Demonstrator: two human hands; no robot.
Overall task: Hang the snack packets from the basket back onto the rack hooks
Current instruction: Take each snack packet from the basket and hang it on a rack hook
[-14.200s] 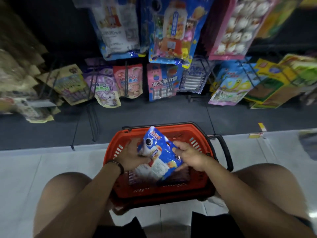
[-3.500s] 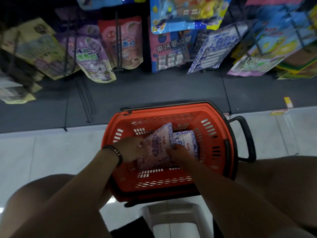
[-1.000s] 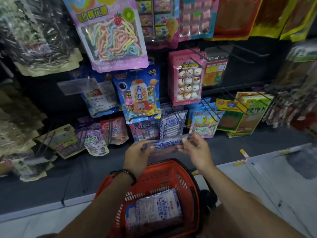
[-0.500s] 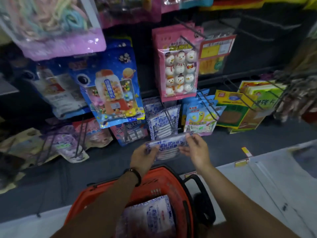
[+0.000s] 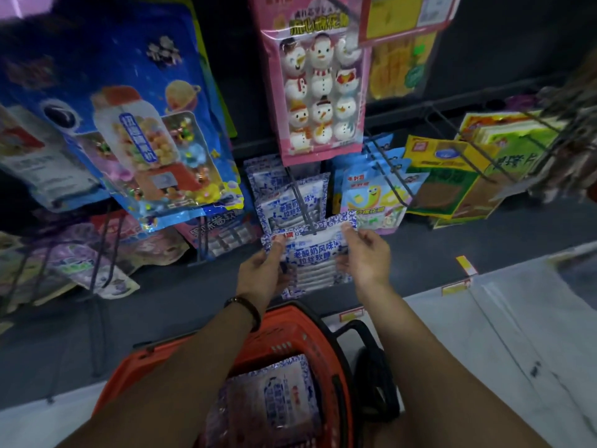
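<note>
Head view: left hand and right hand each pinch an upper corner of a flat blue-and-white patterned snack packet. They hold it upright with its top edge at the tip of a dark wire rack hook, though whether it is threaded on cannot be told. Matching hung packets sit just behind. Below, an orange plastic shopping basket holds another blue-and-white packet.

Blue-white packet between left hand and right hand, at hook.
</note>
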